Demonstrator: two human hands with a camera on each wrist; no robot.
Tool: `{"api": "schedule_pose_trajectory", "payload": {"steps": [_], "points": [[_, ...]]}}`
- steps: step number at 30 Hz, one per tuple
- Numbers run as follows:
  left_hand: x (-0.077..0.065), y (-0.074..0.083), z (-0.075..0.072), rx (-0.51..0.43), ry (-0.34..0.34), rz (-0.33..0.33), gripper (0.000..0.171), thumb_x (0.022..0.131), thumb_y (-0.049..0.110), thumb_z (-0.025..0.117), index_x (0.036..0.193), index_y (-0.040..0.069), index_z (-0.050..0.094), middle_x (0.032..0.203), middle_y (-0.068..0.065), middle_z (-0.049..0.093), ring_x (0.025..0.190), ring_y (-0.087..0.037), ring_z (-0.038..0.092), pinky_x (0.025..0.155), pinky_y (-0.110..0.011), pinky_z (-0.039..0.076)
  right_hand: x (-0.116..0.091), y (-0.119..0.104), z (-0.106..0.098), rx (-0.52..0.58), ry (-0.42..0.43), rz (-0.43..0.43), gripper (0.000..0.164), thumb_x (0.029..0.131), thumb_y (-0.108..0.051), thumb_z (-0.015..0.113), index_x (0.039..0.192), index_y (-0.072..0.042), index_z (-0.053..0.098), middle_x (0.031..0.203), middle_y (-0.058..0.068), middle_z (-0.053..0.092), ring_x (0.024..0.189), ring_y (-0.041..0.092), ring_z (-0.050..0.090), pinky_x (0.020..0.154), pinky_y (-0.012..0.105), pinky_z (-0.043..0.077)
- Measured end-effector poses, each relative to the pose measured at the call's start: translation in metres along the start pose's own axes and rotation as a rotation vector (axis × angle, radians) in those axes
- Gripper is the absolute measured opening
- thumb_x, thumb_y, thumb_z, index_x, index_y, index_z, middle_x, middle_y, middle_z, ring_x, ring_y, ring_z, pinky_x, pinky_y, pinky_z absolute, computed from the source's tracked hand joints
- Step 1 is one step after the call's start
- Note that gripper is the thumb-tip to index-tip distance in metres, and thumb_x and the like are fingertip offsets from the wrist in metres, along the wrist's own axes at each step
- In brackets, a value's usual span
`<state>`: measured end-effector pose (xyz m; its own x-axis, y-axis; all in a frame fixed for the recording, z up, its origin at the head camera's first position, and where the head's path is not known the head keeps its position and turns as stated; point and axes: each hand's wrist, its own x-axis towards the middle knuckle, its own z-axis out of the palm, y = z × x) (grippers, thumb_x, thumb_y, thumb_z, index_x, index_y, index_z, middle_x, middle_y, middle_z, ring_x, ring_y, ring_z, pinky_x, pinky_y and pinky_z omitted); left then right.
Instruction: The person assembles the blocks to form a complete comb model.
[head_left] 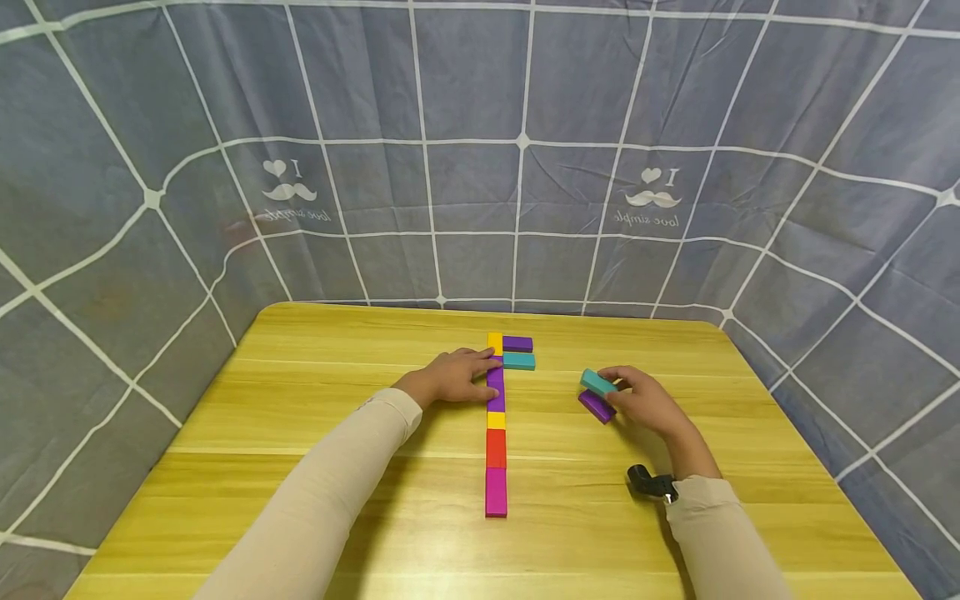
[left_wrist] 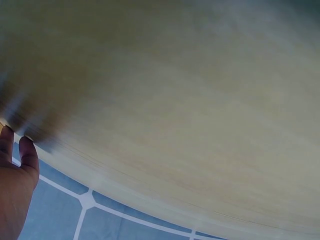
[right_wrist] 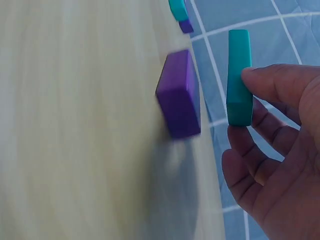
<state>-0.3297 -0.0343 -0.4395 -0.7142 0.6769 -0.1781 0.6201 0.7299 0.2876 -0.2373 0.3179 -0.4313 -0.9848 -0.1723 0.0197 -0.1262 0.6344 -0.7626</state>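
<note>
In the head view my right hand (head_left: 647, 404) pinches a teal block (head_left: 597, 382) between thumb and fingers. Just below it a loose purple block (head_left: 597, 407) lies on the table; the right wrist view shows the teal block (right_wrist: 239, 80) held up, apart from the purple one (right_wrist: 179, 95). My left hand (head_left: 456, 377), fingers extended, rests against the left side of a straight row of blocks. This row includes a yellow block (head_left: 495, 342), purple pieces (head_left: 496, 395), another yellow (head_left: 496, 421), a red (head_left: 496, 448) and a magenta block (head_left: 496, 492). Fingertips partly cover its upper part.
A purple block (head_left: 517, 343) and a teal block (head_left: 519, 361) stick out rightward from the row's far end. The right wrist wears a black camera mount (head_left: 651, 482). Behind the wooden table (head_left: 337, 500) hangs a grey checked curtain (head_left: 472, 183).
</note>
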Motion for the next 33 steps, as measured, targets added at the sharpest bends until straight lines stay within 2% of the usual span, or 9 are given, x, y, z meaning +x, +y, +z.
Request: {"api": "schedule_pose_trajectory", "payload": {"steps": [5,11,13,16,20,24,28,33], "points": [[0.001,0.0,0.0,0.003,0.0,0.001,0.072,0.093,0.061,0.051,0.156,0.03,0.035,0.164,0.002,0.022,0.147,-0.029,0.025,0.113,-0.059,0.024,0.01,-0.009,0.01,0.026,-0.02,-0.026,0.034,0.097,-0.005,0.059,0.131,0.002,0.059,0.127,0.024,0.055,0.111,0.039,0.053,0.074,0.033,0.052],[0.0,0.0,0.0,0.008,-0.007,0.001,0.072,0.093,0.06,0.051,0.156,0.03,0.035,0.164,0.001,0.022,0.147,-0.029,0.024,0.114,-0.058,0.024,0.02,-0.022,0.024,-0.003,-0.029,-0.052,0.034,0.096,-0.003,0.06,0.13,0.001,0.06,0.131,0.02,0.055,0.115,0.039,0.052,0.086,0.041,0.05],[0.0,-0.001,0.0,0.013,-0.008,0.005,0.072,0.093,0.06,0.051,0.156,0.03,0.034,0.164,0.001,0.022,0.147,-0.029,0.024,0.114,-0.058,0.024,0.024,-0.026,0.028,-0.02,-0.027,-0.058,0.034,0.095,-0.002,0.06,0.129,0.0,0.061,0.13,0.019,0.056,0.114,0.037,0.054,0.087,0.041,0.049],[0.0,-0.001,0.0,0.014,-0.006,0.003,0.071,0.093,0.061,0.05,0.156,0.03,0.035,0.164,0.002,0.022,0.147,-0.029,0.024,0.114,-0.059,0.023,0.028,-0.031,0.033,0.0,-0.043,-0.053,0.034,0.095,-0.002,0.058,0.129,0.0,0.06,0.129,0.02,0.055,0.095,0.039,0.06,0.075,0.039,0.053],[-0.001,-0.001,0.0,0.016,-0.005,0.002,0.072,0.093,0.061,0.05,0.156,0.03,0.034,0.164,0.002,0.022,0.147,-0.029,0.024,0.113,-0.059,0.024,0.035,-0.035,0.042,-0.006,-0.064,-0.063,0.032,0.096,-0.003,0.058,0.128,0.0,0.061,0.128,0.02,0.055,0.092,0.038,0.059,0.068,0.037,0.052],[0.0,-0.003,0.001,0.015,-0.002,0.009,0.072,0.093,0.061,0.051,0.156,0.029,0.035,0.164,0.002,0.022,0.147,-0.029,0.025,0.112,-0.059,0.025,0.04,-0.037,0.05,-0.039,-0.071,-0.07,0.031,0.097,-0.003,0.059,0.127,-0.001,0.063,0.129,0.017,0.057,0.112,0.036,0.055,0.08,0.038,0.049],[0.003,-0.004,0.002,0.026,0.008,0.01,0.072,0.093,0.062,0.05,0.156,0.03,0.035,0.164,0.002,0.023,0.146,-0.03,0.026,0.112,-0.059,0.026,0.046,-0.042,0.058,-0.026,-0.067,-0.043,0.03,0.095,-0.001,0.06,0.124,-0.001,0.064,0.128,0.017,0.058,0.111,0.036,0.055,0.087,0.043,0.048],[0.004,-0.004,0.002,0.018,0.005,0.01,0.072,0.093,0.062,0.05,0.156,0.03,0.035,0.164,0.001,0.023,0.146,-0.03,0.026,0.112,-0.059,0.026,0.054,-0.044,0.069,-0.056,-0.074,-0.057,0.029,0.092,0.001,0.061,0.121,0.0,0.066,0.128,0.019,0.058,0.109,0.037,0.055,0.094,0.048,0.046]]}}
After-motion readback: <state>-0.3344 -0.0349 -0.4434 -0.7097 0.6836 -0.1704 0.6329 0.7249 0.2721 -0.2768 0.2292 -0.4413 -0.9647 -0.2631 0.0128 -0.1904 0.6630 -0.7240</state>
